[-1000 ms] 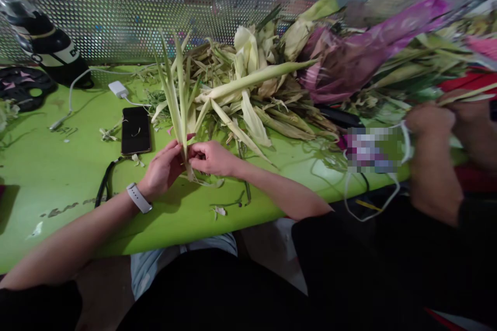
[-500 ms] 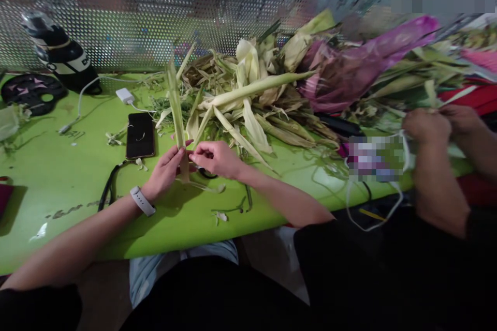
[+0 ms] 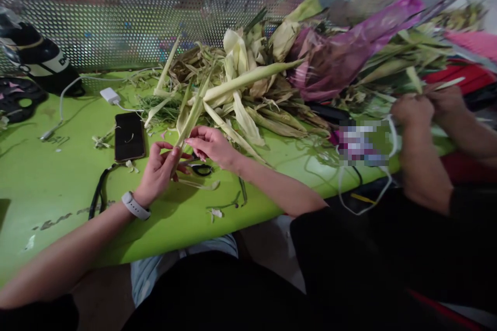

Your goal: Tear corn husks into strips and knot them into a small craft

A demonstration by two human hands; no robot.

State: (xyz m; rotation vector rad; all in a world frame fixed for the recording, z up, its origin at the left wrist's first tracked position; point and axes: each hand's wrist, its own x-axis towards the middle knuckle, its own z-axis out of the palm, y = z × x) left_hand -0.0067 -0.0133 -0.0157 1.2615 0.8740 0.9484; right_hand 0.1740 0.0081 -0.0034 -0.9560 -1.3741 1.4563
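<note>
Between the thumb and fingers of my left hand (image 3: 160,168) is a long pale-green corn husk (image 3: 193,111), tilted up to the right. My right hand (image 3: 213,146) is closed in a pinch at the husk's near edge, its fingertips beside my left thumb. Below my hands, black-handled scissors (image 3: 202,169) lie on the green table (image 3: 163,235), their blades hidden behind my fingers. A large heap of corn husks (image 3: 252,119), fresh and dried, spreads just beyond both hands.
A phone (image 3: 129,137), a white plug (image 3: 110,96) with its cable and a dark bottle (image 3: 42,57) are on the left. A purple plastic bag (image 3: 349,62) lies behind the heap. At right, a co-worker's hands (image 3: 413,111) hold a husk strip. Perforated metal panel (image 3: 128,15) stands behind.
The husk in my left hand has tipped from nearly upright to leaning right. My right hand has stayed close to it, and the scissors handle shows more. The whole view has shifted slightly.
</note>
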